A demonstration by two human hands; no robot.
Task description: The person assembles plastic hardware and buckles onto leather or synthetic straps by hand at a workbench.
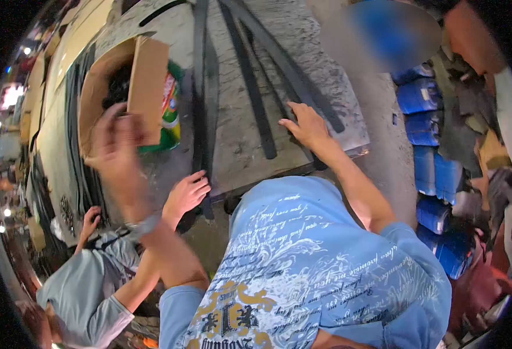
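My left hand [116,142], with a watch on its wrist, is smeared by motion at the front of an open cardboard box [148,90]. Dark contents sit inside the box; whether my fingers hold any of them I cannot make out. My right hand [309,127] is over the right part of the worktable [238,166], thumb and index finger apart, nothing visible between them. Near its fingertips lie long dark flat strips [256,116], fanned out from the top of the table. Another dark strip bundle [200,87] runs down the middle to the table's front edge.
A co-worker in a grey shirt [81,291] is at my left, one hand [187,195] at the middle strips' lower end. Behind the box stands a green and yellow container [171,128]. Dark strips hang at left [78,134]; blue bundles [422,128] line the right.
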